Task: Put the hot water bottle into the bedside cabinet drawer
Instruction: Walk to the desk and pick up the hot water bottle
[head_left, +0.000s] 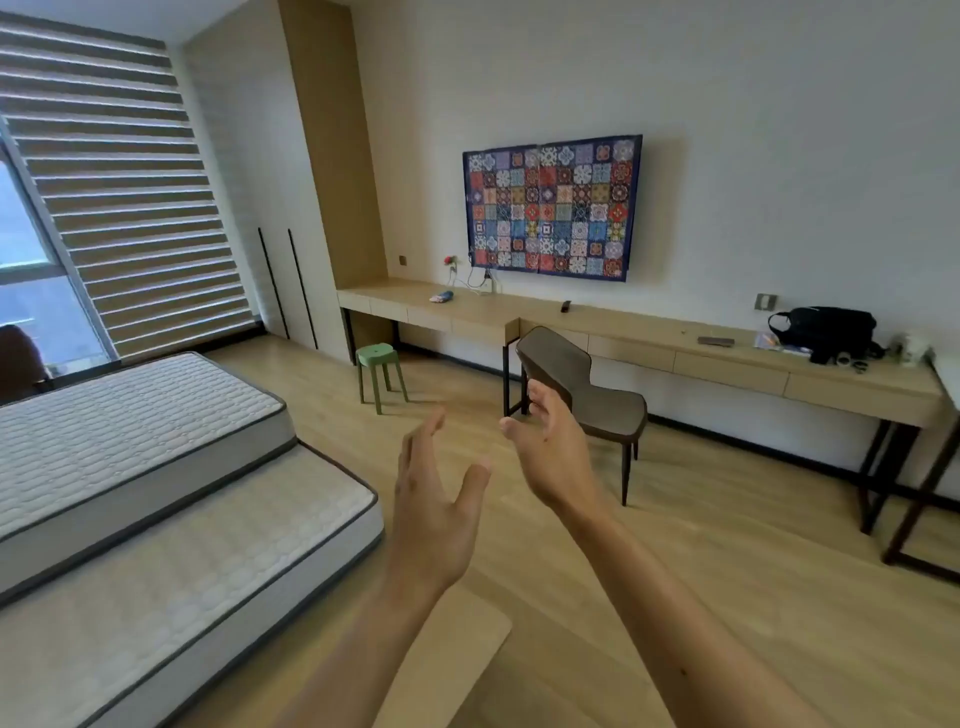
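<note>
I am looking across the bedroom: the stacked mattresses (156, 467) are lying to my left, the long wall desk (675, 343) is running along the far wall. I am holding both arms out empty, the left hand (436, 499) and right hand (550, 447) spread wide, gripping nothing. I am judging this the search step; a small blue-and-red item (441, 296) on the desk may be the hot water bottle, though I cannot tell. No bedside cabinet is showing.
</note>
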